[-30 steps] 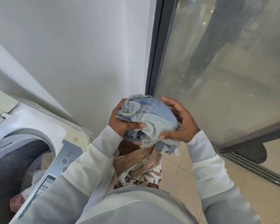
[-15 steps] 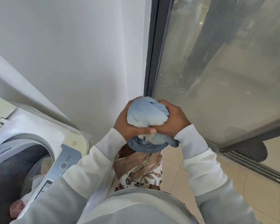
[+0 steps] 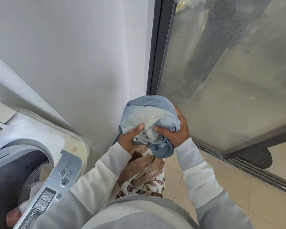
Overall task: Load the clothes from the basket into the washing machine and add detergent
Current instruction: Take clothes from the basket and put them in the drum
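Left hand [image 3: 128, 140] and right hand [image 3: 176, 130] are clenching a bunched denim garment [image 3: 149, 113]; its tail, dangling below, is risking snagging outside the drum opening [image 3: 20, 162] lower-left.

Left hand [image 3: 128, 139] and right hand [image 3: 175, 129] raised, fingers clenched

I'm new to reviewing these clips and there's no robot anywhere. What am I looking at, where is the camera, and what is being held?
No robot here: a person wears the camera on their head, so you look down along their own arms. The left hand and right hand together grip a bundled light-blue denim garment, held up in the air. Below it lies brown floral fabric. At lower left is a top-loading washing machine, its drum open with some laundry already inside, and its control panel facing the person. A glass sliding door stands on the right.
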